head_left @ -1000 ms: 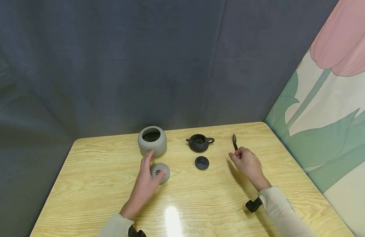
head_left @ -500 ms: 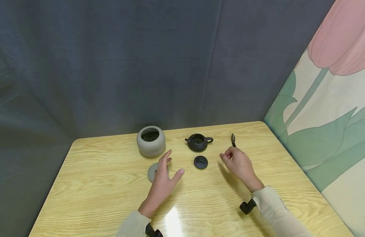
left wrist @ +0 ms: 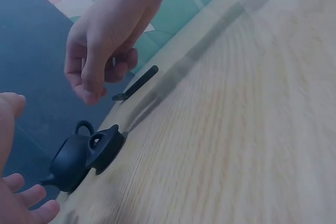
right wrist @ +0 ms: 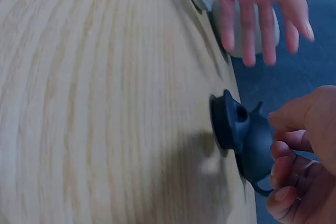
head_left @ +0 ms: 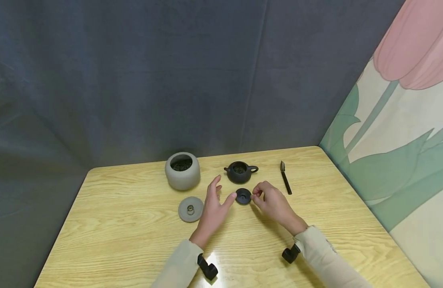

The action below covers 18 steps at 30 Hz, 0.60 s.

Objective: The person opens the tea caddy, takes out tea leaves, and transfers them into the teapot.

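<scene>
A small black teapot lid lies on the table in front of the dark teapot, whose mouth shows dark leaves. My right hand hovers just right of the lid, fingers loosely curled and a gap between thumb and forefinger; in the right wrist view that hand holds nothing. On the lid's left, my left hand is in the air with fingers spread and relaxed. Its fingers look straight in the right wrist view. The dark tea scoop lies on the table behind the right hand, touched by neither.
A grey jar with dark leaves inside stands at the back left. Its round grey lid lies in front of it, left of my left hand. A dark curtain borders the table's back, a flower-patterned cloth its right side.
My right hand has let go of the tea scoop and moved left to the teapot lid. My left hand has moved right, away from the grey jar lid, toward the teapot lid.
</scene>
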Each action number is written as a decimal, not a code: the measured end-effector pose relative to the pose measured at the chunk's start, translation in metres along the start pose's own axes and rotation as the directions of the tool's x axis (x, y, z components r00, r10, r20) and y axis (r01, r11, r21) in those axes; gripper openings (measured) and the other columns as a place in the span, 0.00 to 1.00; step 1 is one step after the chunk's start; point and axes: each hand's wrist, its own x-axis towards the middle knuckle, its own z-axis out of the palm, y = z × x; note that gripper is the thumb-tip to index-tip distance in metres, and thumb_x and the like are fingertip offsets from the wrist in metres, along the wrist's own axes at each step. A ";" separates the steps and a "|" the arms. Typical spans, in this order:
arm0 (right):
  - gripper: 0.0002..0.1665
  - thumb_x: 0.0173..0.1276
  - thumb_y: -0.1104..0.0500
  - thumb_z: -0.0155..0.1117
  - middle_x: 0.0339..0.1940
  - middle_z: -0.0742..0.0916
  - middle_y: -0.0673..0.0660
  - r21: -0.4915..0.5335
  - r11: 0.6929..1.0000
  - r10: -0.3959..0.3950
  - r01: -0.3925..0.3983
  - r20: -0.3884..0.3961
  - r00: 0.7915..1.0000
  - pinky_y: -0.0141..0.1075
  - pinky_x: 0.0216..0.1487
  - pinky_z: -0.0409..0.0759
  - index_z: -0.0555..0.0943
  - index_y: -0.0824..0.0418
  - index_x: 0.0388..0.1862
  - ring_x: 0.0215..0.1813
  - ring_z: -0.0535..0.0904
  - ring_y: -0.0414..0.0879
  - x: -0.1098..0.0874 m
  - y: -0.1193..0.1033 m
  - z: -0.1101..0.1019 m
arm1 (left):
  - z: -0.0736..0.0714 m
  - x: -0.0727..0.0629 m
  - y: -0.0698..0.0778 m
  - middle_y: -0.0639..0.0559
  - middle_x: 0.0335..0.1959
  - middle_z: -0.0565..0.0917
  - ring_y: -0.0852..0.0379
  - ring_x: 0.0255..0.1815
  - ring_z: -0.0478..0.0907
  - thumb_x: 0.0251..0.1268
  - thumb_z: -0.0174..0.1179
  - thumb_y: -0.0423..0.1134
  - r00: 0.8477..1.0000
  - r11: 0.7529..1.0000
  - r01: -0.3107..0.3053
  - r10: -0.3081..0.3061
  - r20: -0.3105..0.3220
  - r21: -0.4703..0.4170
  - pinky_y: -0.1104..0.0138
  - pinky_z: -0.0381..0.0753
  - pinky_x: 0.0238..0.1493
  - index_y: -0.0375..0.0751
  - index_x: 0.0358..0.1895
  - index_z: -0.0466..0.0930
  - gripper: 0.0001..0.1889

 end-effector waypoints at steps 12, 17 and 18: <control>0.07 0.72 0.60 0.74 0.43 0.85 0.51 0.006 0.999 -0.052 0.051 0.055 0.997 0.30 0.33 0.73 0.87 0.56 0.46 0.31 0.72 0.37 0.005 -0.001 0.018 | 0.023 0.044 -0.005 0.43 0.86 0.58 0.38 0.84 0.62 0.81 0.61 0.50 0.995 0.997 0.053 -0.058 -0.080 -0.065 0.40 0.73 0.76 0.49 0.86 0.53 0.39; 0.06 0.71 0.62 0.75 0.41 0.85 0.50 0.000 0.997 -0.080 0.080 0.043 0.996 0.30 0.34 0.74 0.87 0.56 0.45 0.33 0.73 0.36 0.006 -0.001 0.019 | 0.031 0.058 -0.007 0.39 0.85 0.60 0.36 0.84 0.63 0.80 0.62 0.46 0.992 0.996 0.056 -0.064 -0.112 -0.071 0.41 0.72 0.77 0.46 0.85 0.55 0.38; 0.06 0.71 0.62 0.75 0.41 0.84 0.50 -0.001 0.997 -0.083 0.083 0.040 0.996 0.30 0.34 0.73 0.87 0.56 0.45 0.32 0.73 0.36 0.007 0.000 0.020 | 0.033 0.060 -0.008 0.39 0.84 0.60 0.35 0.84 0.63 0.80 0.62 0.46 0.991 0.996 0.057 -0.065 -0.118 -0.070 0.41 0.72 0.77 0.44 0.85 0.56 0.38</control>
